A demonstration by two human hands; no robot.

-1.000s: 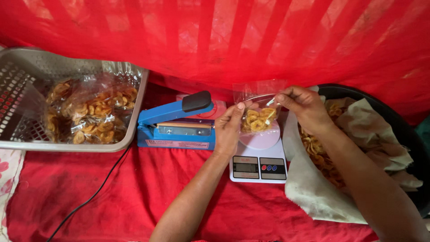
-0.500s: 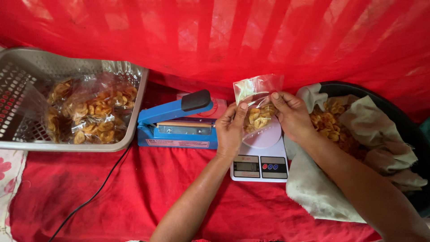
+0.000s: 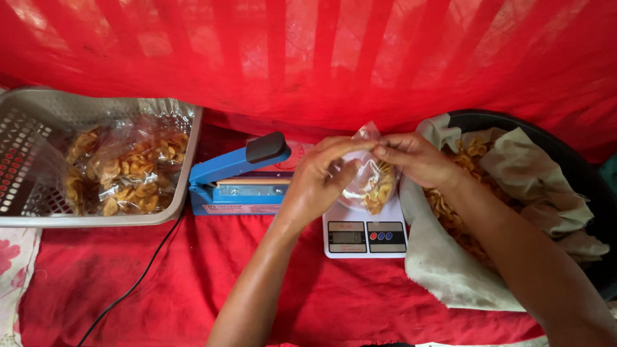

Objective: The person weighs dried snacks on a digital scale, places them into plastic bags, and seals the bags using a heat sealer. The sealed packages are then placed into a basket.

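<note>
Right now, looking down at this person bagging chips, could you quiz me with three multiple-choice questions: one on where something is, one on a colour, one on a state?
1. Where is the small clear bag of chips?
A. In the grey basket
B. Held above the white scale
C. On the red cloth by the black cord

2. What colour is the heat sealer?
A. Blue with a black handle
B. Green
C. Yellow

3. How is the small bag held?
A. Lying loose, untouched
B. By the left hand only
C. By both hands at its top

Answers:
1 B: the bag hangs over the white scale, off the cloth.
2 A: its body is blue, its lever tip black.
3 C: the left hand and the right hand both pinch the bag's upper part.
</note>
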